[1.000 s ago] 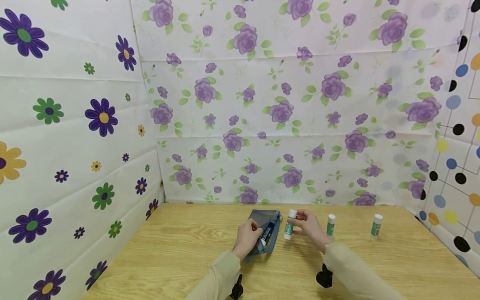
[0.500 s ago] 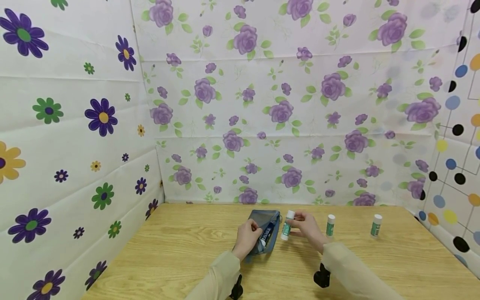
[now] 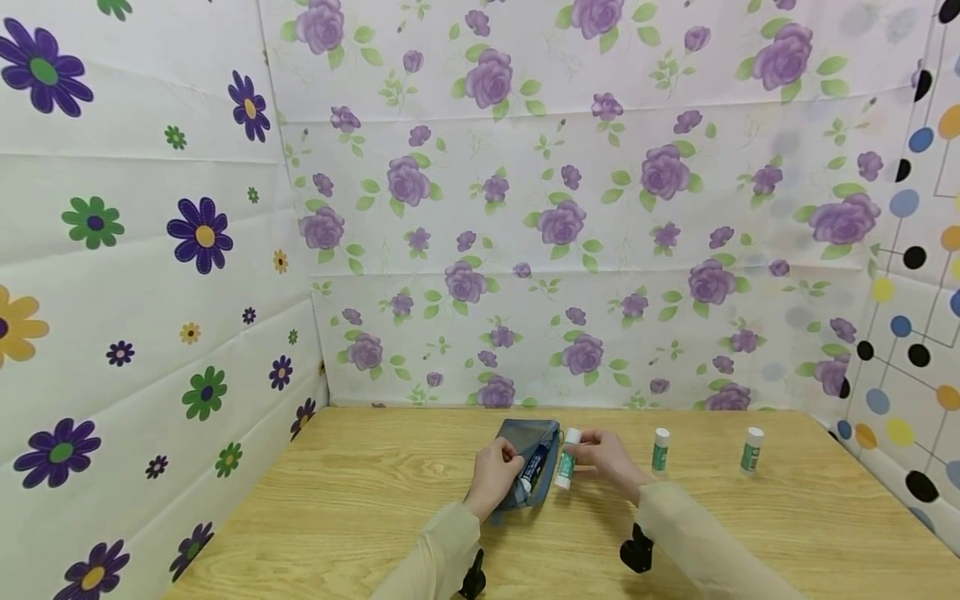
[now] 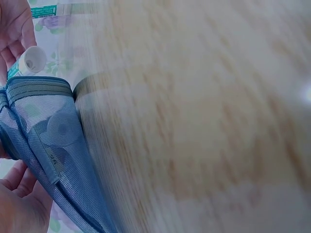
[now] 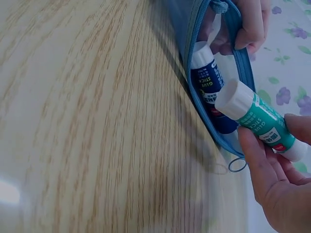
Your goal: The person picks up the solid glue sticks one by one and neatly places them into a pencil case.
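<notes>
A blue mesh zipper pouch (image 3: 553, 467) lies on the table with its mouth spread toward the right. My left hand (image 3: 495, 475) grips the pouch's edge, fingers curled over the rim in the right wrist view. Inside lies a dark blue glue stick (image 5: 210, 87) with a white cap. My right hand (image 3: 606, 457) pinches a green glue stick (image 5: 262, 121) between thumb and fingers, tilted, its white end right at the pouch opening. In the left wrist view the pouch (image 4: 58, 131) hides most of that green glue stick (image 4: 29, 62).
Two more green glue sticks stand upright to the right: a nearer one (image 3: 660, 450) and a farther one (image 3: 752, 450). The wooden table (image 3: 360, 492) meets a flowered cloth wall (image 3: 450, 333) at the back. A small ring (image 5: 237, 165) hangs from the pouch's zipper end.
My right hand has moved left with the green glue stick, bringing it from beside the pouch up to its opening. The left hand and pouch stay in place.
</notes>
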